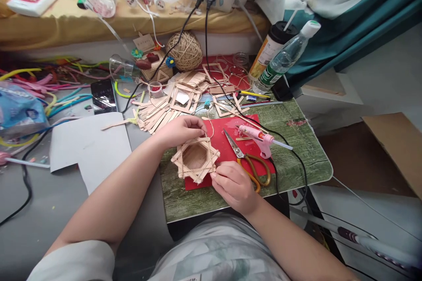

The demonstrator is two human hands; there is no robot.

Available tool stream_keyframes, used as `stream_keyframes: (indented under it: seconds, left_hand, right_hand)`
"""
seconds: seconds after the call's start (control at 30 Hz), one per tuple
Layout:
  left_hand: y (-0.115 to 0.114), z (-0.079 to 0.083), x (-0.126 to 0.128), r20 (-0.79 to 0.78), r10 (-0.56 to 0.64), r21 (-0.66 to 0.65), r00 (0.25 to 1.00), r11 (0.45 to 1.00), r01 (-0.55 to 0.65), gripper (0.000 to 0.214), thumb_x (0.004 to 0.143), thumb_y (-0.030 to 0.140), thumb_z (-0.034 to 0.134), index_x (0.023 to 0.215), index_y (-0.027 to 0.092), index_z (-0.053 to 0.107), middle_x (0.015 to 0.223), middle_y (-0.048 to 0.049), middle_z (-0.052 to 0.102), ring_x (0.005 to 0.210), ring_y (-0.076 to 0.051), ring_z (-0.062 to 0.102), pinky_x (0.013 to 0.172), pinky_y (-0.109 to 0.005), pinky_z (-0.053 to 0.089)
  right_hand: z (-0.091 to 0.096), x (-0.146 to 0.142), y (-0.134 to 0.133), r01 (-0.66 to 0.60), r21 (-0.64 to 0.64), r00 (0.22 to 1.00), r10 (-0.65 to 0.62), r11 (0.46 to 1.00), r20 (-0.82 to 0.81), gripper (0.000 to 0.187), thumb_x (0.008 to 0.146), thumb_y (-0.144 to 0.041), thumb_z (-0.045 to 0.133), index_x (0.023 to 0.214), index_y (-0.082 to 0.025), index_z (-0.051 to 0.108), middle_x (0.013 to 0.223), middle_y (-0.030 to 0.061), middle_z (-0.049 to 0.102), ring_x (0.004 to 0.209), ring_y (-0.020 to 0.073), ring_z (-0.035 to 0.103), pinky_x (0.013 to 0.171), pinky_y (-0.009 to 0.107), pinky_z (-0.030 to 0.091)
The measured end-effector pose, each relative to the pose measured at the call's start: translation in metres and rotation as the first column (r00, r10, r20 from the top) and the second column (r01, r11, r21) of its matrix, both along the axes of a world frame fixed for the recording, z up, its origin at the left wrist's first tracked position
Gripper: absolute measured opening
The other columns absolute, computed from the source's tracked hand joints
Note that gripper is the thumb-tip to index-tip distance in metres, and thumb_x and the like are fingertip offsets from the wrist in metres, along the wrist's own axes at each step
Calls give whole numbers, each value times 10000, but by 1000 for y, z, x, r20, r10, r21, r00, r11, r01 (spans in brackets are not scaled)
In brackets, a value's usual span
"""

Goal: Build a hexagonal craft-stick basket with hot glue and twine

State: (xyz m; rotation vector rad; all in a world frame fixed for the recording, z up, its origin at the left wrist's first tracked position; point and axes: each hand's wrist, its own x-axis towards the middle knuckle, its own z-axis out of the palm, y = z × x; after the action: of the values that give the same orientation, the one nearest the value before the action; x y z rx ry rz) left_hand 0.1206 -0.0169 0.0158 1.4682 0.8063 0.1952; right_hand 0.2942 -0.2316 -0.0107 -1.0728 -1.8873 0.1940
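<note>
A star-shaped craft-stick basket [213,155] with a hollow middle is held above the red sheet [217,129]. Thin twine [212,128] runs across its rim and trails off toward the back. At the basket's far edge, my left hand [184,131] is closed, pinching the twine between thumb and fingers. My right hand [234,184] is also closed, its fingertips gripping the basket's near right corner. Just right of the basket lie scissors [245,156] with yellowish handles, blades pointing away. A pink glue gun [257,135] rests beyond them, a glue stick poking out of its rear.
Loose craft sticks [161,114] and stick frames pile up behind, near a twine ball [184,50]. A water bottle [286,59] and a dark-lidded cup [272,48] stand back right. Black cords [301,167] cross the green board [306,140]. White paper [95,149] lies left.
</note>
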Motion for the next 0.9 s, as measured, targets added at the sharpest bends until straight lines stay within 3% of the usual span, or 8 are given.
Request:
stream_keyframes:
  seconds: [0.2, 0.43, 0.67, 0.9]
  left_hand:
    - [-2, 4, 2, -48, 14, 7, 999, 1000, -14, 157, 788, 306, 738, 905, 202, 746, 893, -9, 762, 799, -138, 684, 729, -240, 504]
    - [3, 4, 4, -203, -3, 71, 979, 997, 18, 209, 761, 395, 766, 873, 219, 763, 836, 0, 745, 728, -153, 649, 665, -254, 486]
    - [6, 19, 4, -345, -69, 72, 936, 992, 99, 228, 752, 433, 746, 870, 238, 752, 703, 34, 658, 572, -116, 506, 522, -253, 356]
    - [12, 23, 7, -417, -95, 144, 904, 975, 169, 260, 741, 457, 726, 902, 257, 766, 795, 16, 708, 654, -148, 573, 588, -272, 430]
  right_hand:
    - [4, 0, 2, -10, 5, 1000, 10, 1000, -5, 335, 915, 16, 709, 1192, -169, 680, 988, 116, 757, 928, 239, 665, 810, 422, 644]
    - [1, 0, 3, -11, -10, 999, 10, 1000, -37, 293, 939, -16, 689, 1172, -194, 678, 1001, 101, 760, 940, 238, 681, 829, 432, 644]
    - [7, 0, 4, -1, 20, 999, 2, 1000, -51, 241, 961, -27, 668, 1127, -201, 679, 983, 91, 752, 912, 225, 673, 802, 408, 643]
    - [2, 1, 3, 0, 33, 998, 2, 999, -58, 200, 966, -33, 671, 1091, -189, 681, 990, 89, 749, 914, 219, 641, 819, 397, 637]
